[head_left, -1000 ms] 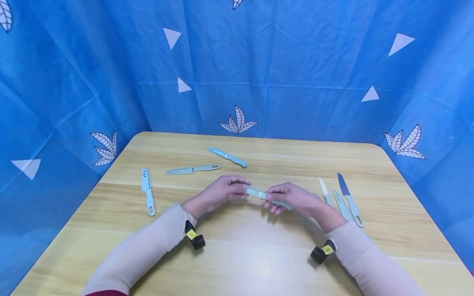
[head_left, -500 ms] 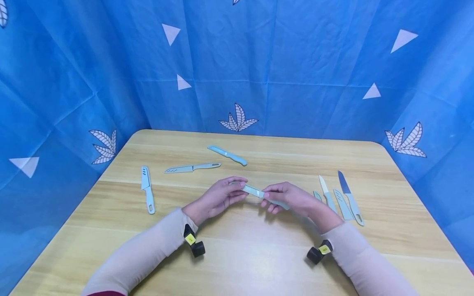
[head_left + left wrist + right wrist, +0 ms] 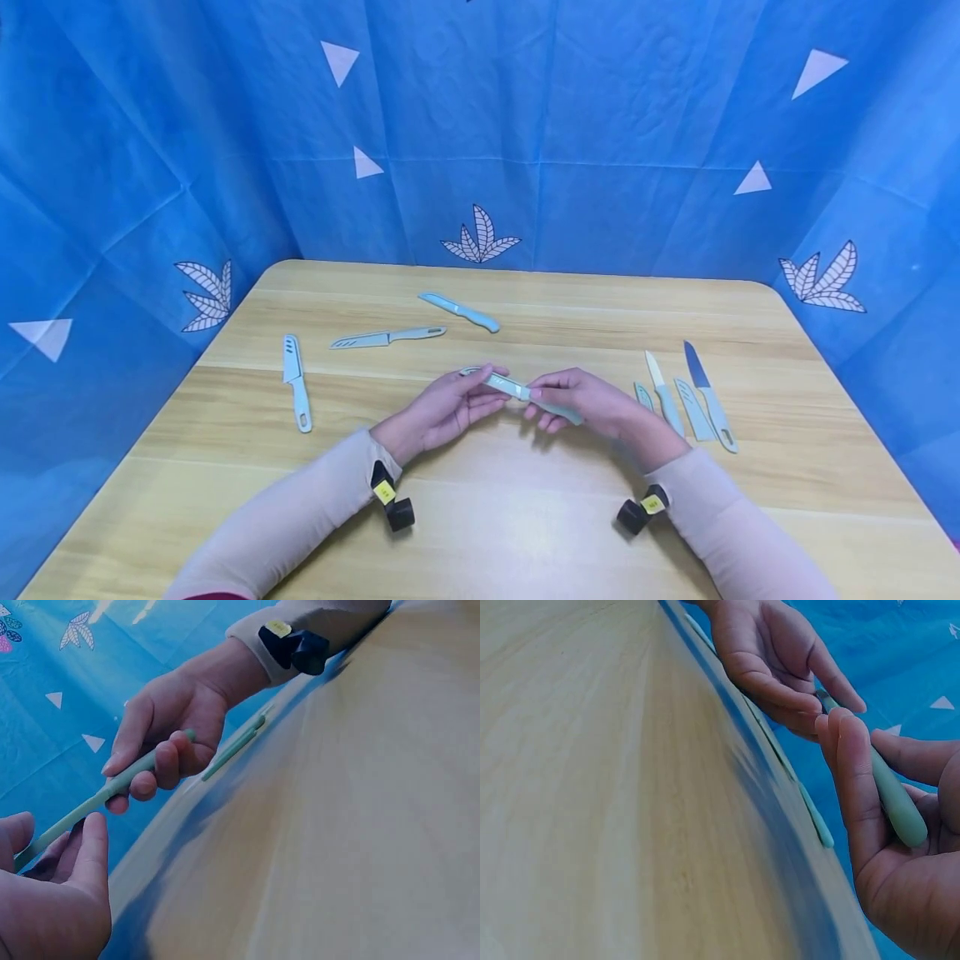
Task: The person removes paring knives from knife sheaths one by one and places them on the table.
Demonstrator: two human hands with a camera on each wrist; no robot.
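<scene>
In the head view, a small light-green knife [image 3: 557, 408] in a matching blade sheath [image 3: 507, 384] is held above the middle of the table. My left hand [image 3: 442, 412] pinches the sheath between thumb and fingers, its tip showing past the thumb. My right hand [image 3: 585, 397] grips the knife's handle, thumb near the sheath's mouth. The left wrist view shows the handle [image 3: 135, 771] lying across the right fingers. In the right wrist view the handle's rounded end [image 3: 907, 825] sits in the right palm, while the left fingers cover much of the sheath.
Three sheathed knives lie at the left and back: one broad [image 3: 297, 383], one slim [image 3: 388, 337], one curved-handled [image 3: 459, 312]. Right of my hands lie a white-bladed knife [image 3: 663, 392], a blue-bladed knife [image 3: 709, 396], a loose sheath [image 3: 693, 408] and a smaller sheath [image 3: 642, 395]. A blue curtain [image 3: 600, 125] hangs behind.
The left fingers have shifted along the sheath, so its tip now shows beyond the thumb. The right hand keeps its grip on the handle and has moved slightly left.
</scene>
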